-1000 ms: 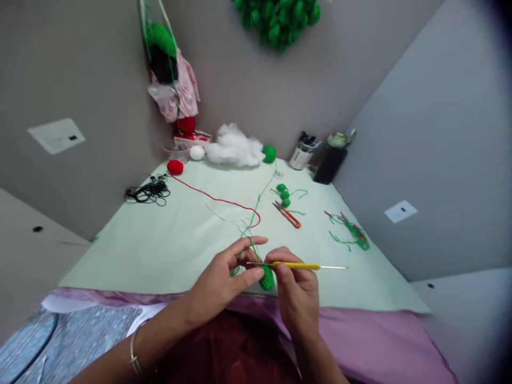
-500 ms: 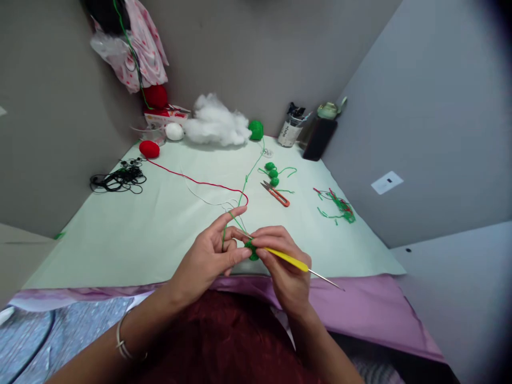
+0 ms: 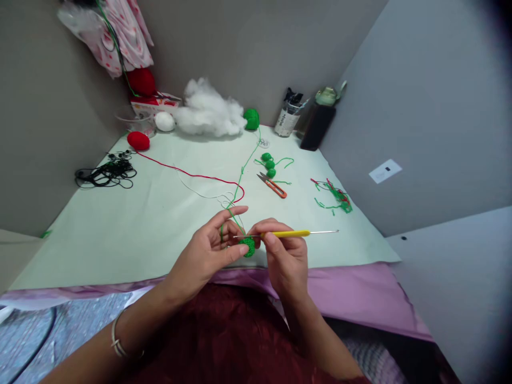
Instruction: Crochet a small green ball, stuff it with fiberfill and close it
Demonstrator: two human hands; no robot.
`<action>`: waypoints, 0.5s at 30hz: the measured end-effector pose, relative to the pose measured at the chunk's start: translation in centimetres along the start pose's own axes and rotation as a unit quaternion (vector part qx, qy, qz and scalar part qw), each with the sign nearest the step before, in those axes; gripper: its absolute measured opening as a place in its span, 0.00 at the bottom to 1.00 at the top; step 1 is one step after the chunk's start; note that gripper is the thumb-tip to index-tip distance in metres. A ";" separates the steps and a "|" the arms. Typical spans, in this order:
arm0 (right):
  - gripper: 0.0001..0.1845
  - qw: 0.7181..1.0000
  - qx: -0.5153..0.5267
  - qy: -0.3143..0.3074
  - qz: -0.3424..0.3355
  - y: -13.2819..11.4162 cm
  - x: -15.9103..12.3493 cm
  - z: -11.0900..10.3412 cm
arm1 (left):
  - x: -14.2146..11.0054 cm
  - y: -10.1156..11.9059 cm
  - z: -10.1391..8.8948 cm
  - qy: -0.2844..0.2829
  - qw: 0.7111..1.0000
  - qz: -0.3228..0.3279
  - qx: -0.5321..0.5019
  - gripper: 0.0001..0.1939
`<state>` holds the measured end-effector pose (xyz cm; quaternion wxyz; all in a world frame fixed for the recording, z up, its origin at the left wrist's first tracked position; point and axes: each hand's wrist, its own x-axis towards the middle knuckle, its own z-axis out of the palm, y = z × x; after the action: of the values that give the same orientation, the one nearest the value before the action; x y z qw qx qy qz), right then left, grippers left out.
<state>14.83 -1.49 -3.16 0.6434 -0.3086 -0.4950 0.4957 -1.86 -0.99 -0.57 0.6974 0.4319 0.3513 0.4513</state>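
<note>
While your left hand [image 3: 199, 257] pinches the green crochet piece [image 3: 248, 248] and your right hand [image 3: 288, 264] the crochet hook [image 3: 296, 233], the piece looks unfinished.

Crochet hook [image 3: 288, 233]: yellow handle, silver ends. Crocheted piece [image 3: 248, 247] was green. Tablecloth [image 3: 168, 229] pale mint, cloth below it [image 3: 360, 288] mauve. Stuffing [image 3: 210, 112] white; thread snips [image 3: 276, 188] orange-handled. Yarn balls: red [image 3: 138, 141], white [image 3: 164, 121], green [image 3: 252, 119]. Hanging bag [image 3: 128, 40] was pale pink, spotted deeper pink. Tangled cord [image 3: 108, 172] black.
</note>
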 end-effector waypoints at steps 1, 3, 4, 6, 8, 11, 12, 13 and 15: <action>0.07 1.000 0.003 -0.005 0.003 0.0 0.0 0.0 | 0.0 0.0 0.0 0.001 1.000 0.001 0.009 0.31; 0.08 1.000 -0.006 -0.017 0.001 -0.1 0.0 -0.1 | -0.2 0.0 -0.1 0.004 1.000 0.005 0.026 0.30; 0.08 1.000 -0.019 -0.025 -0.004 -0.2 0.0 -0.2 | -0.2 0.0 -0.2 0.003 0.999 0.008 0.032 0.31; 0.08 0.998 -0.054 -0.040 -0.019 -0.3 -0.1 -0.3 | -0.3 0.0 -0.3 -0.002 0.999 0.014 0.037 0.31; 0.09 0.994 -0.086 -0.052 -0.034 -0.5 -0.2 -0.4 | -0.3 -0.1 -0.5 -0.009 0.999 0.014 0.033 0.31; 0.09 0.993 -0.094 -0.051 -0.046 -0.5 -0.2 -0.5 | -0.1 0.0 -0.6 -0.013 1.000 0.010 0.026 0.31; 0.09 0.994 -0.084 -0.045 -0.044 -0.5 -0.2 -0.5 | 0.0 0.0 -0.6 -0.012 1.000 0.008 0.026 0.32; 0.08 0.996 -0.067 -0.037 -0.039 -0.4 -0.2 -0.5 | 0.0 0.1 -0.6 -0.009 1.000 0.006 0.029 0.31; 0.07 0.999 -0.020 -0.023 -0.020 -0.3 -0.1 -0.4 | 0.0 0.1 -0.5 -0.002 0.999 0.001 0.037 0.31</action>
<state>15.28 -1.63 -3.06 0.6354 -0.2998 -0.5253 0.4800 -2.36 -0.79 -0.66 0.6812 0.4583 0.3658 0.4384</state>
